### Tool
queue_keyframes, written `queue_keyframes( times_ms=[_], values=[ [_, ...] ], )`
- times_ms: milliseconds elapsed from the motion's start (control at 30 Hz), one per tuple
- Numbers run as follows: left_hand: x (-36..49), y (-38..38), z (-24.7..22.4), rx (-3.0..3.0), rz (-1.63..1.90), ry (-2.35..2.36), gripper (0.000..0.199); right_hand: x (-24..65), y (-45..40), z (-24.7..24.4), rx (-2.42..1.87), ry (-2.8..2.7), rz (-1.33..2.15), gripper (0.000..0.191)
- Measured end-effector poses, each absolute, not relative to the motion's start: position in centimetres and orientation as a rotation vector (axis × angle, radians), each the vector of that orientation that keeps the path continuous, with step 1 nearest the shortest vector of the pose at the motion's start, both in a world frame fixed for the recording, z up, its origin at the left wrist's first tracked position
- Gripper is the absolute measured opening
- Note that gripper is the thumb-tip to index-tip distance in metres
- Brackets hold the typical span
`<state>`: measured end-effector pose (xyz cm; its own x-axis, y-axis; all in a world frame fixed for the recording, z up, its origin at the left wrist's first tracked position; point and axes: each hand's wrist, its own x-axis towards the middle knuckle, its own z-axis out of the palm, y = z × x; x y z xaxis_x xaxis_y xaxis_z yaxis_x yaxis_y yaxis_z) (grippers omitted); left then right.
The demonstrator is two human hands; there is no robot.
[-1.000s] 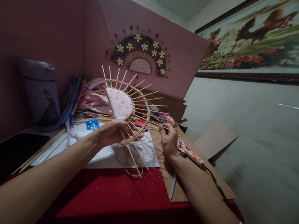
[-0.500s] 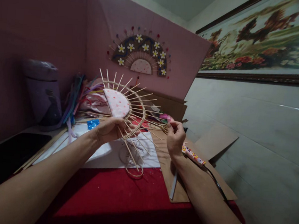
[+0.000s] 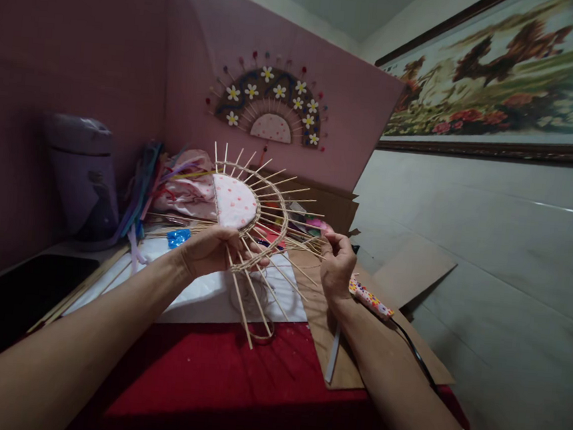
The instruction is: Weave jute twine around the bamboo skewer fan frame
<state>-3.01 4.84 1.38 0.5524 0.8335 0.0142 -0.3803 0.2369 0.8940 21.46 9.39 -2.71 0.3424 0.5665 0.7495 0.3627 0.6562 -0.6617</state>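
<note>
My left hand (image 3: 213,252) is closed on the lower edge of a half-round stick fan frame (image 3: 286,218), holding it up above the table. The frame has a white half-disc with pink dots (image 3: 236,201). Thin wooden sticks radiate from it, with a twisted cord woven across them in an arc. Beside the stick tips, my right hand (image 3: 337,263) is closed in a pinch. What lies between its fingertips is too small to make out. Below the frame, a loop of cord (image 3: 262,337) hangs or lies over the white sheet's edge; I cannot tell which.
A finished flowered fan (image 3: 273,103) hangs on the pink board behind. Cardboard (image 3: 343,374) carries a flower-patterned tool (image 3: 372,297) with a black cable. At left stand a lidded container (image 3: 82,177) and colourful strips (image 3: 141,189). Red cloth (image 3: 192,381) covers the table.
The fan frame has shifted right, towards my right hand, and turned a little, its lower sticks reaching further down. Both hands stay nearly in place and closed.
</note>
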Motion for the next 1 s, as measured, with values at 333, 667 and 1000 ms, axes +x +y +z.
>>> queue_keyframes(
  times_ms=[333,667,1000],
  values=[
    [-3.1,5.0,1.1,1.055,0.776,0.401,0.036,20.3,9.0,-3.0,-0.887,-1.45,0.403,0.021],
    [-2.5,5.0,0.3,1.126,0.606,0.266,0.04,20.4,9.0,-3.1,-0.891,-1.521,0.445,0.021],
    [-2.6,5.4,-0.1,1.147,0.609,0.242,0.041,20.5,9.4,-3.1,-0.953,-1.448,0.35,0.025]
  ],
)
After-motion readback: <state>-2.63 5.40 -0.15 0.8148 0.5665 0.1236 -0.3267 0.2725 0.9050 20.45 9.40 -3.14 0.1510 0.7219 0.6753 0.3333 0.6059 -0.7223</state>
